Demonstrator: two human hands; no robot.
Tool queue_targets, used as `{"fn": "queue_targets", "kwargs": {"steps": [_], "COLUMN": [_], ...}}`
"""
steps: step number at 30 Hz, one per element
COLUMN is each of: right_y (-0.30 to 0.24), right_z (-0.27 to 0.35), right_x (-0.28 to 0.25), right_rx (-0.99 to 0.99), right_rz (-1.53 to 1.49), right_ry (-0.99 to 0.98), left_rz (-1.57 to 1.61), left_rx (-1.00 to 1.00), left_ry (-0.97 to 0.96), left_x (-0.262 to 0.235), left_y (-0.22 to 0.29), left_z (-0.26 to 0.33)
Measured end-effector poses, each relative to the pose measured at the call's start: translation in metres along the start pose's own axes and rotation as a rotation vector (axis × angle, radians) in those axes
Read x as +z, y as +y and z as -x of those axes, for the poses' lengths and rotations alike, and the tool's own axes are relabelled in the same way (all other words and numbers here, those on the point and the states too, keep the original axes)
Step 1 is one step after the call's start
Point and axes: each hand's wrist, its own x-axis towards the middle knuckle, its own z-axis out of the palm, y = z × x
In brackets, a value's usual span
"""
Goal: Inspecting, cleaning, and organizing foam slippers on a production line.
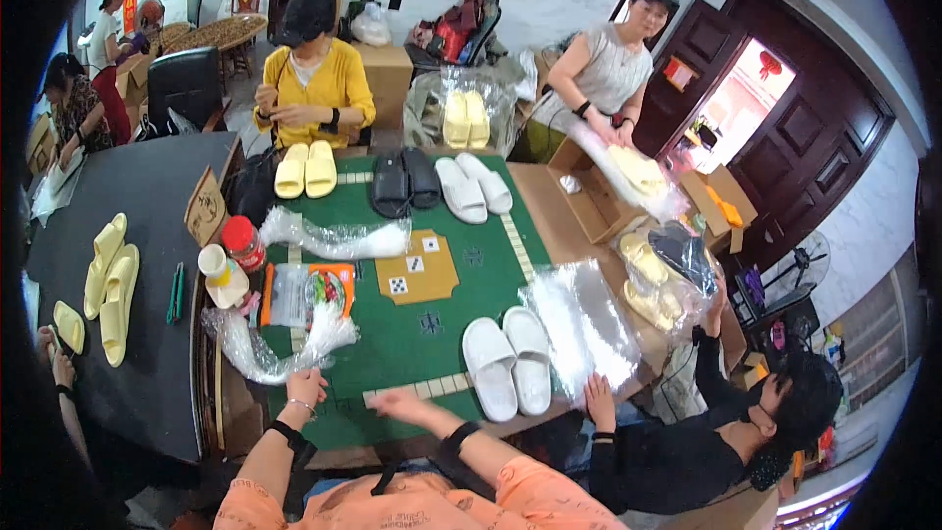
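My left hand [306,389] is over the near edge of the green table mat, at the lower end of a crumpled bundle of clear plastic sleeves [257,361]. Its fingers look loosely bent and a little apart, with nothing visible in them. To its right, my right hand [400,406] points leftward, fingers stretched out, above a row of pale tiles [432,389] printed on the mat. It holds nothing that I can see. A pair of white slides [490,369] stands to the right of this hand. Flat clear plastic bags [585,319] lie just beyond them.
The green mat [392,334] also carries an orange-edged packet [334,280], a red-lidded jar [242,241], and yellow, black and white slides [473,186]. Yellow slides [119,304] and a green cutter [175,292] lie on the dark table. A co-worker [706,432] reaches in from the right.
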Motion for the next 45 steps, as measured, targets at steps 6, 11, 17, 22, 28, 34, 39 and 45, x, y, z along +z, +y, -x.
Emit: {"fn": "queue_targets", "kwargs": {"steps": [6, 11, 17, 22, 28, 34, 39, 45], "right_y": [-0.089, -0.125, -0.181, -0.216, -0.188, -0.104, -0.001, 0.026], "right_z": [-0.005, -0.011, -0.04, -0.039, 0.001, 0.011, 0.028, 0.012], "right_x": [0.107, 0.13, 0.023, -0.118, -0.106, 0.044, 0.016, 0.013], "right_rx": [-0.216, -0.132, -0.503, -0.7, -0.583, -0.24, 0.264, 0.366], "right_rz": [-0.598, -0.211, 0.09, -0.727, -0.152, 0.582, 1.006, 0.928], "right_ry": [-0.406, -0.269, 0.009, 1.001, 1.043, -0.358, -0.002, 0.249], "left_rz": [0.705, 0.611, 0.574, 0.799, 0.688, 0.629, 0.234, -0.372], "left_rx": [0.167, 0.126, 0.236, 0.166, -0.101, 0.035, 0.021, 0.306], "left_ry": [-0.035, 0.206, 0.138, -0.739, -0.576, -0.024, -0.137, -0.191], "left_x": [-0.004, -0.037, -0.065, 0.011, 0.051, 0.013, -0.009, -0.067], "left_y": [0.045, 0.05, 0.047, 0.107, 0.119, 0.066, 0.006, -0.045], "left_z": [-0.02, -0.032, -0.017, 0.069, 0.053, -0.068, -0.043, 0.001]}}
